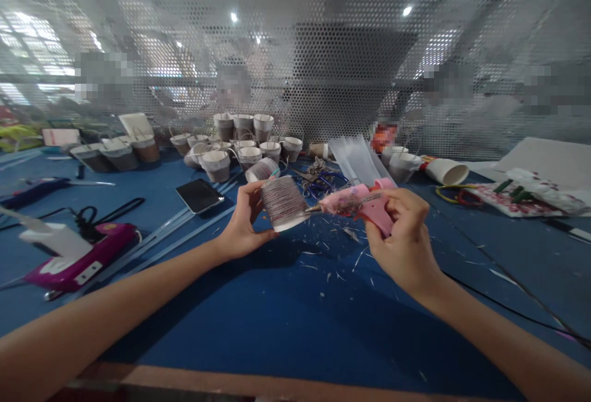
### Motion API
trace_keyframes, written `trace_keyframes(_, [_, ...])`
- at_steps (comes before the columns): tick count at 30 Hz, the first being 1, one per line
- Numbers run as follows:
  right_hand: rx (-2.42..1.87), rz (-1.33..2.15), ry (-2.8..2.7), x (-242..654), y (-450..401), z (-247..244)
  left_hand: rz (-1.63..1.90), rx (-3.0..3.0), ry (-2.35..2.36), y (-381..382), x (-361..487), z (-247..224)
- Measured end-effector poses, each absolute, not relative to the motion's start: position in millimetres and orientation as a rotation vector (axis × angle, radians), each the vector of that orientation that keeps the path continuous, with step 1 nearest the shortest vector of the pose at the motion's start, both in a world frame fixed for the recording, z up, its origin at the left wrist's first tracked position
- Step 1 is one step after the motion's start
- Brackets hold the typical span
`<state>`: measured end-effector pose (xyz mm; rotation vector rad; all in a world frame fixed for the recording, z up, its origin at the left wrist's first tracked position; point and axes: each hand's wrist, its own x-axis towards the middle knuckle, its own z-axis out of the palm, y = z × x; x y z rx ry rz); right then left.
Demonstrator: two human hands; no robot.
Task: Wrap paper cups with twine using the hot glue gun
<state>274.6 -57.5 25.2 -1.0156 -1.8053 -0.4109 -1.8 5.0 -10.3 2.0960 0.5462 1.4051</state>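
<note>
My left hand grips a paper cup wound with grey-brown cord, its pale rim tilted down toward me. In my right hand is a pink hot glue gun, its fingers wrapped round the handle. The gun's metal nozzle points left and meets, or nearly meets, the cup's lower right side near the rim. Another cord-wrapped cup lies on its side just behind the held one. Scissors and dark blue-handled tools lie behind the nozzle, partly hidden.
Several small handled buckets stand stacked at the back. On the left are a black phone, clear glue sticks and a purple power strip. A paper cup lies at right. Glue scraps dot the blue table; a perforated metal screen rises behind.
</note>
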Motion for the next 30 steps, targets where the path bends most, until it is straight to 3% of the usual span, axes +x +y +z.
trace_keyframes(30, [-1.03,-0.479,-1.811,275.1,-56.8,29.1,1.413,2.062,0.533,6.1,-2.0,-10.6])
